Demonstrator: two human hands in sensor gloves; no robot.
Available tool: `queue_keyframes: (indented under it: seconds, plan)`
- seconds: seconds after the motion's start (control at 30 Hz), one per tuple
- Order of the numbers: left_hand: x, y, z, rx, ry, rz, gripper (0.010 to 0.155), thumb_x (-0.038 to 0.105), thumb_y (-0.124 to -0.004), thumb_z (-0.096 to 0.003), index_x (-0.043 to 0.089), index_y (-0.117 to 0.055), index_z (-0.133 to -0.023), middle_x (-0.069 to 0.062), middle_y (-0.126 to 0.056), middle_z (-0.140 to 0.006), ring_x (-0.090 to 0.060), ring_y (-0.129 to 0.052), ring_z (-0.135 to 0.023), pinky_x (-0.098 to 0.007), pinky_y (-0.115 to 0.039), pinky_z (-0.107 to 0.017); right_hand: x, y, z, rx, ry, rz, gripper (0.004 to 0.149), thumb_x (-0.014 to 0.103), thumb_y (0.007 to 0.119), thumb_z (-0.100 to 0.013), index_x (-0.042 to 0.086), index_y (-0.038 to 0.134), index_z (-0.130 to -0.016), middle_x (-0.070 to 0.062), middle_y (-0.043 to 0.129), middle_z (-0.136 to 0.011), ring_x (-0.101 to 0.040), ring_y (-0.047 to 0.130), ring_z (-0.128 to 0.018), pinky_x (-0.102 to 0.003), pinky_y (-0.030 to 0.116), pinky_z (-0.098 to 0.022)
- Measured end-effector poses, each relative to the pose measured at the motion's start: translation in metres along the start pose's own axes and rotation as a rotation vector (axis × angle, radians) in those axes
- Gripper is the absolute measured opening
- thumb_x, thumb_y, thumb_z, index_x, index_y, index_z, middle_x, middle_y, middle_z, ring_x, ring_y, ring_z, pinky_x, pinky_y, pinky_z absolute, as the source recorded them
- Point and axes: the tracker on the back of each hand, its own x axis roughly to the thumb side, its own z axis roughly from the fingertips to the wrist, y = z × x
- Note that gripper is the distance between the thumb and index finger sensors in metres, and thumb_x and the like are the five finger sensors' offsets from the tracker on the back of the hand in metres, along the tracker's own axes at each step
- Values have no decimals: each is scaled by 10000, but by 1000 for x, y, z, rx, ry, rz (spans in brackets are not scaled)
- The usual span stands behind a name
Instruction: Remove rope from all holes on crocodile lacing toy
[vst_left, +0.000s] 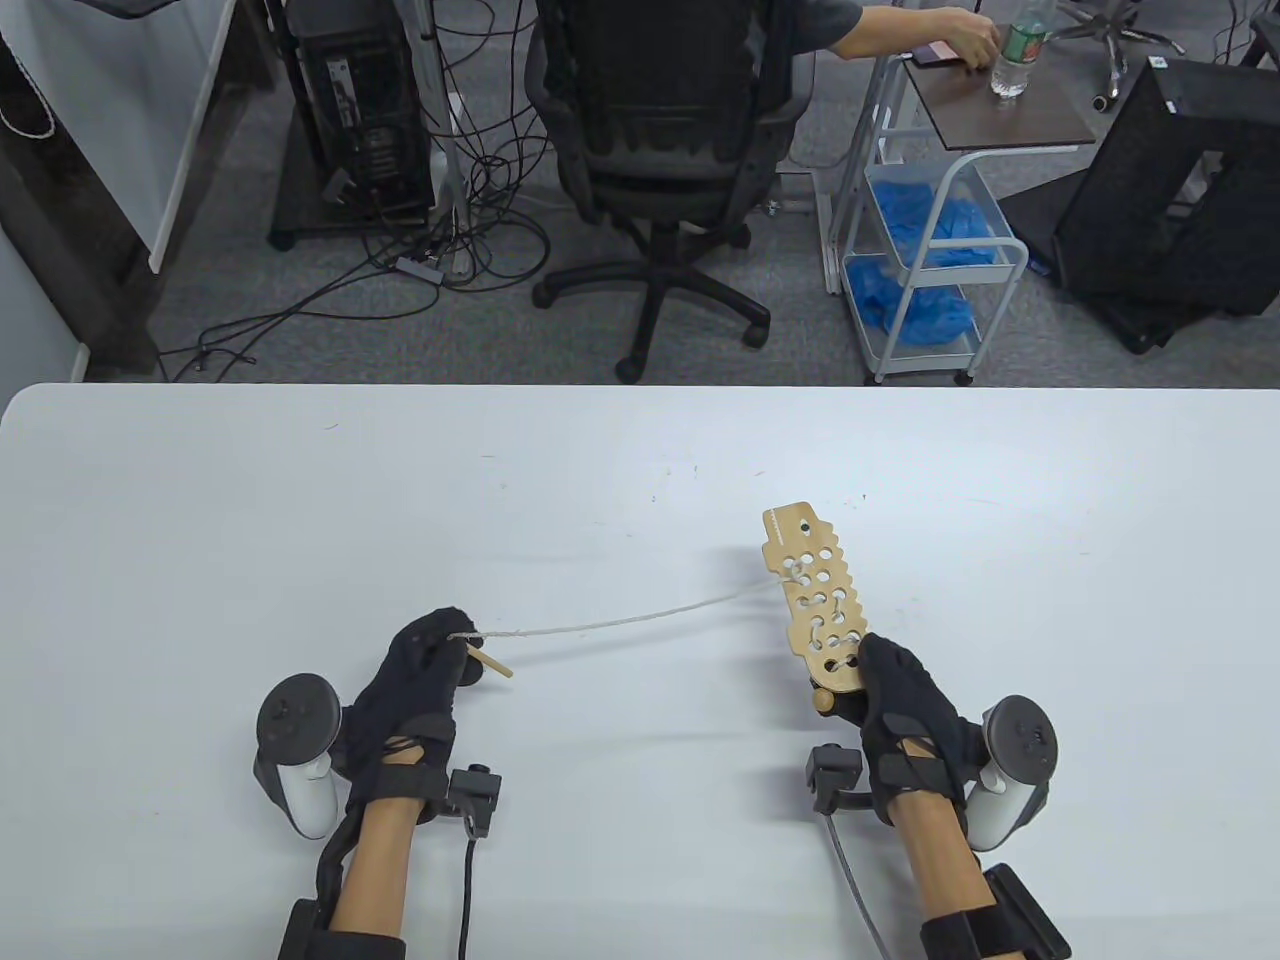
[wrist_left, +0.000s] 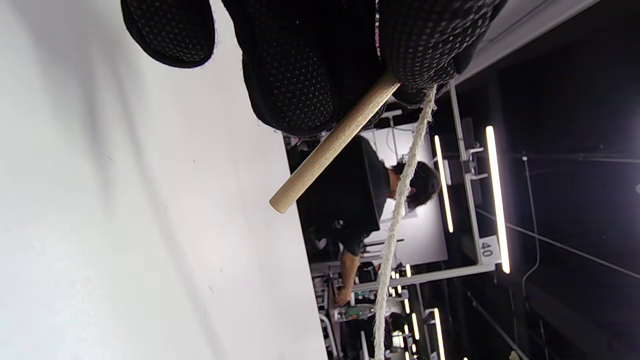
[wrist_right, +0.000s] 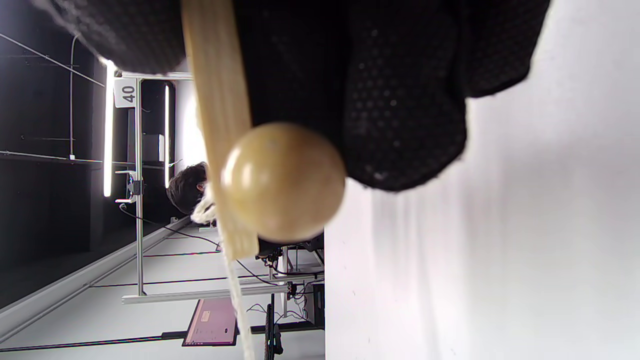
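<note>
Spanning two hands (vst_left: 415, 680) (vst_left: 905, 715): one rope (vst_left: 620, 618), one crocodile board (vst_left: 820, 600).

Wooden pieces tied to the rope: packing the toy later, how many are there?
2: the wooden stick pinched in the left hand, and the wooden ball below the crocodile board, by the right hand.

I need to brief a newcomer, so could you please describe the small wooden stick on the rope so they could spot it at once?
On the white table, find the left hand. The wooden stick juts from its fingers, tied to the rope. It is a plain thin dowel, unlike the flat, holed crocodile board.
</note>
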Motion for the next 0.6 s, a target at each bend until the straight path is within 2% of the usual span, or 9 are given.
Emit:
queue_keyframes:
  seconds: [0.43,0.6]
  plan:
    - [-1,-1,0,4,8,-3,438,359,-791,-514,412,-774,-948,17,-913,-912,-173,-945,-726,-586,-694,-679,-1,2,1,7,-2,3,471,397,799,-433,22,831,-716,-186,1034,-486,-386,1023,-395,-629,743,-470]
    - [1,-13,3,25,-17,-48,442,353,-797,-505,407,-778,-943,25,-949,-859,-164,-969,-683,-579,-711,-666,-2,12,6,43,-23,53,471,395,801,-431,18,834,-711,-189,1036,-477,-387,1026,-384,-630,744,-464]
